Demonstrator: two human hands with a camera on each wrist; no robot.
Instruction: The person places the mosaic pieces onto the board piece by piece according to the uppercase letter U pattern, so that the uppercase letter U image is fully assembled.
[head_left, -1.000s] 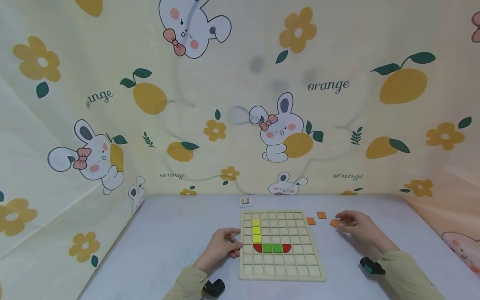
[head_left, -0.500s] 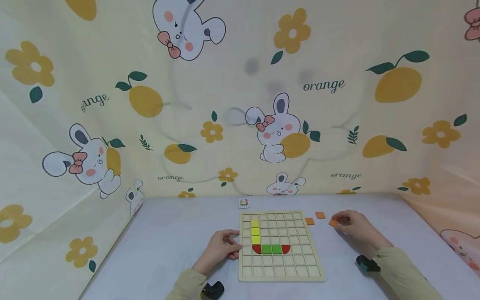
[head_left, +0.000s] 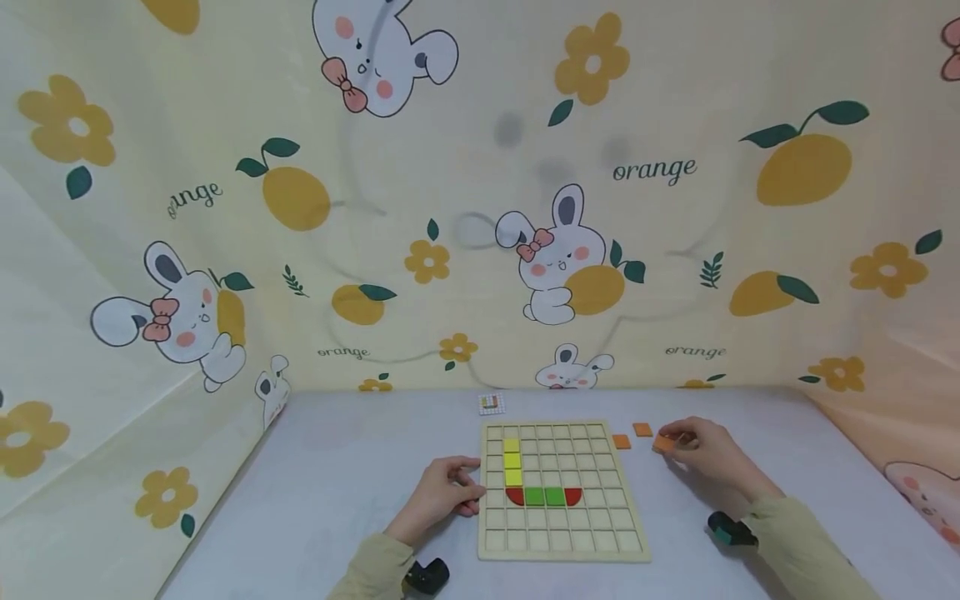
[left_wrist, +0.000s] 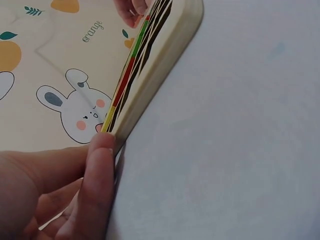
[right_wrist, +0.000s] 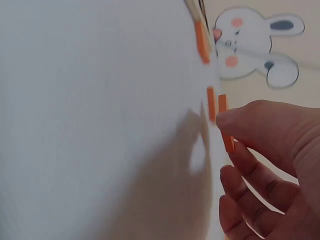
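Observation:
My right hand [head_left: 705, 450] pinches a square orange tile [head_left: 663, 443] between thumb and fingers, right of the board. In the right wrist view this tile [right_wrist: 226, 122] stands edge-on, apart from its shadow on the table. My left hand [head_left: 444, 493] holds the left edge of the cream grid board [head_left: 562, 550], fingertips right at the rim. On the board lie a column of yellow tiles [head_left: 512, 461], a red quarter-round tile [head_left: 515, 497], two green tiles [head_left: 544, 497] and another red quarter-round tile [head_left: 573, 497].
Two more orange tiles lie beyond the board's right side, one [head_left: 622, 442] near its edge and one [head_left: 642, 430] farther back. A small patterned card [head_left: 491, 404] lies behind the board on the white table [head_left: 360, 467]. A printed curtain [head_left: 450, 167] surrounds the table.
My right hand has drawn slightly left with the orange tile, which is now tilted up in its fingers. The left hand and the tiles on the board stay as they were.

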